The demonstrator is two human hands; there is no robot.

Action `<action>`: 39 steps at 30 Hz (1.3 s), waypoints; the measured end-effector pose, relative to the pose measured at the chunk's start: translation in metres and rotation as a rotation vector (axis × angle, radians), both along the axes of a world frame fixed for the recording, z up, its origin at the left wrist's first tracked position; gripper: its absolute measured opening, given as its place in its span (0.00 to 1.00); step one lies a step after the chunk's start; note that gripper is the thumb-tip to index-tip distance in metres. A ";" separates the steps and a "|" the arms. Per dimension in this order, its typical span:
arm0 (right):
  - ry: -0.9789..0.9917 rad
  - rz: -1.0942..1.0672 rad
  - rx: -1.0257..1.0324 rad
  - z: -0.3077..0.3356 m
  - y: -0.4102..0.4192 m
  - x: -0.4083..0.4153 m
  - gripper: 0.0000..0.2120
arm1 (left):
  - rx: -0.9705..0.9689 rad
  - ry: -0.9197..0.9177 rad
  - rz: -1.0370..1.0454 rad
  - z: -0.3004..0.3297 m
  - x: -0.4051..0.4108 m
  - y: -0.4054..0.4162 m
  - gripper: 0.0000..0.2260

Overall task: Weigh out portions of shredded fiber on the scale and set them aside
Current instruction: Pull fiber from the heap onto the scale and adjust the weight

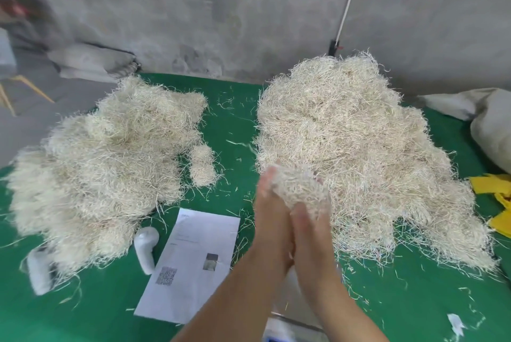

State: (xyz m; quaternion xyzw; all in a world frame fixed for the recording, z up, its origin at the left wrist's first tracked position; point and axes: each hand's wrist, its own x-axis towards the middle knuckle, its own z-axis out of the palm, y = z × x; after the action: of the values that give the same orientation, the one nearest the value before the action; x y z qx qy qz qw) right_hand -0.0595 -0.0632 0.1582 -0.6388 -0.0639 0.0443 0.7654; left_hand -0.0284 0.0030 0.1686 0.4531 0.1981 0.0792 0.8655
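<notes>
- Pale, straw-coloured fiber clump (300, 189) sits pressed between both hands, raised above the green table (229, 120); motion blur softens it.
- Left hand (269, 220) cups the clump's left side, its fingers (264, 184) lying along the fiber and partly wrapped round it.
- Right hand (309, 231) holds the clump from below and the right, its fingers (302, 210) curled into the strands; the 2 palms meet side by side under the clump.
- Both bare forearms rise from the bottom edge, crossing over the scale (287, 328), which shows only as a pale blurred sliver near the lower edge.
- Just behind and to the right of the hands lies the large fiber heap (359, 134), spreading toward the wall.
- On the left side of the table lies a second heap (105, 159), with a small separate portion (203, 166) just beside its right edge.
- A printed sheet of paper (193, 264) lies flat left of the forearms, a white device (146, 249) touching its left edge.
- Another white object (40, 275) is half buried under the left heap.
- Yellow material (495, 198) and a grey sack (492, 126) sit at the right edge.
</notes>
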 end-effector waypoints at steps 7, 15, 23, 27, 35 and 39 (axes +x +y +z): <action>-0.285 -0.030 -0.219 0.041 -0.034 0.029 0.19 | 0.317 -0.015 -0.333 -0.014 -0.015 -0.019 0.13; -0.145 -0.068 -0.326 0.035 -0.037 0.041 0.25 | -0.384 0.057 -0.278 0.020 -0.008 -0.013 0.26; -0.287 -0.075 -0.286 0.005 -0.032 0.052 0.14 | -0.072 0.046 -0.301 0.010 0.001 -0.037 0.17; -0.487 -0.154 -0.730 -0.001 -0.040 0.068 0.25 | -0.087 0.113 -0.326 0.009 0.005 -0.033 0.23; -0.062 0.190 -0.381 0.010 -0.026 0.057 0.30 | -0.116 0.162 -0.048 0.015 0.041 0.007 0.17; -0.041 0.107 -0.175 0.012 -0.028 0.061 0.24 | -0.094 0.043 -0.082 0.010 0.045 -0.009 0.11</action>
State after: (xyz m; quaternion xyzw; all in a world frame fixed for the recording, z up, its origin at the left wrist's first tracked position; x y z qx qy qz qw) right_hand 0.0018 -0.0910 0.1707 -0.6998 -0.1093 0.0776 0.7017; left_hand 0.0170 -0.0063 0.1784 0.4213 0.2012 0.0246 0.8840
